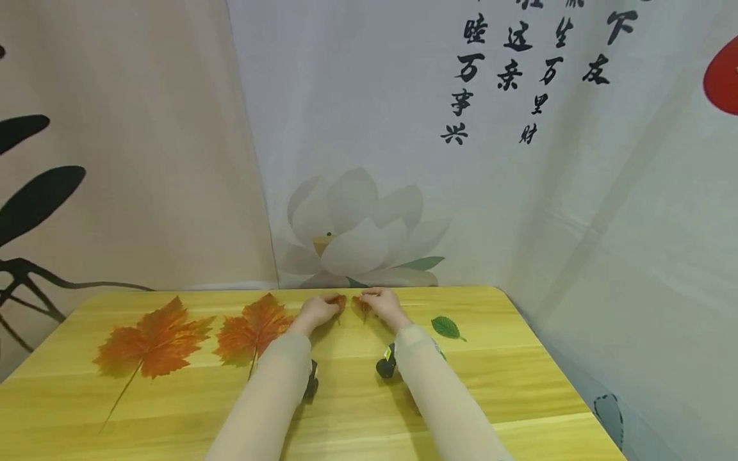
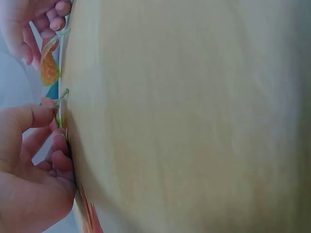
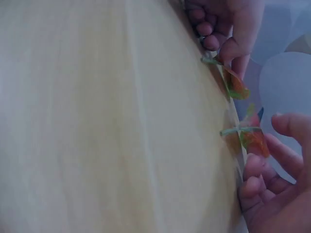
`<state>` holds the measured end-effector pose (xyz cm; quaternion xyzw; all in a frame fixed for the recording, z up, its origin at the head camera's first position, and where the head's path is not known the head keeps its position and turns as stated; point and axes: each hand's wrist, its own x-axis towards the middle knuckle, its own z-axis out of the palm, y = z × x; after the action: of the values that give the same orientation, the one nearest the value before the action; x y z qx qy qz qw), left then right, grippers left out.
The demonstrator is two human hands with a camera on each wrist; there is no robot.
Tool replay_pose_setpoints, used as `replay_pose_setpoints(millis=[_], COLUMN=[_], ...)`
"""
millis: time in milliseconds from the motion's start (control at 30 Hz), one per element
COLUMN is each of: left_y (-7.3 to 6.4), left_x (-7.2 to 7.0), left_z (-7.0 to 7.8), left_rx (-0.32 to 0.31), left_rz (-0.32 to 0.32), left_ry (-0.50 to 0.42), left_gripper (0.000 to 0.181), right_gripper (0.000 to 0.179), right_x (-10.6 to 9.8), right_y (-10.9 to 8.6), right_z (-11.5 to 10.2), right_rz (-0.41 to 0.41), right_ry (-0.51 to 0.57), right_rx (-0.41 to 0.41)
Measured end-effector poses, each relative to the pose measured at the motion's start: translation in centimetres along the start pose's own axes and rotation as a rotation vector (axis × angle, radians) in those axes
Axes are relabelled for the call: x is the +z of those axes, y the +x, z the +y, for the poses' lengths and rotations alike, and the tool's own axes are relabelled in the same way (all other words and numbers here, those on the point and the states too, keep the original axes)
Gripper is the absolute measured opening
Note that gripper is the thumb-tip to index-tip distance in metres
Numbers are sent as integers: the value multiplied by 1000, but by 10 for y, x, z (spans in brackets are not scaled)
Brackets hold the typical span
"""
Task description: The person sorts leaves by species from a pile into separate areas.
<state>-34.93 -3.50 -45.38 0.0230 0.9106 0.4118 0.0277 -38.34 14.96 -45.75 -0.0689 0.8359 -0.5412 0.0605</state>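
Note:
Near the table's far edge, my left hand (image 1: 318, 312) pinches a small orange-and-green artificial leaf (image 1: 341, 302) between thumb and fingertips. The green stem (image 2: 63, 97) of that leaf points toward me in the left wrist view. Just to its right, my right hand (image 1: 385, 305) is at a second small orange leaf (image 1: 360, 308). In the right wrist view, the thumb stands apart from this leaf (image 3: 254, 141), with a fingertip right at its edge. The two small leaves are side by side with a narrow gap between them.
Two large orange maple leaves (image 1: 154, 338) (image 1: 252, 328) lie on the left of the wooden table (image 1: 346, 410). A green leaf (image 1: 446, 327) is at the right. Black wrist devices (image 1: 386, 363) hang below the sleeves. Behind the table hangs a printed curtain (image 1: 357, 128).

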Motion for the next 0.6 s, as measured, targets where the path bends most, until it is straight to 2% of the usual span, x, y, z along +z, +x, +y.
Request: replay_pose_setpoints(millis=[33, 133, 367, 533, 600], left_y=[0, -1, -8, -12, -11], left_x=[-1, -3, -10, -18, -23], left_z=[-1, -1, 6, 8, 9], left_rx=[-9, -29, 0, -11, -16], left_rz=[2, 13, 9, -19, -28], left_ry=[-8, -24, -1, 23, 11], left_gripper=[47, 48, 49, 52, 53], right_gripper=[31, 33, 40, 39, 37], right_x=[1, 0, -6, -14, -19], right_y=[7, 6, 1, -5, -7], right_z=[8, 6, 2, -6, -14], right_rz=[0, -18, -33, -52, -64], right_ry=[8, 64, 142, 119, 72], right_rx=[4, 18, 41, 36, -5])
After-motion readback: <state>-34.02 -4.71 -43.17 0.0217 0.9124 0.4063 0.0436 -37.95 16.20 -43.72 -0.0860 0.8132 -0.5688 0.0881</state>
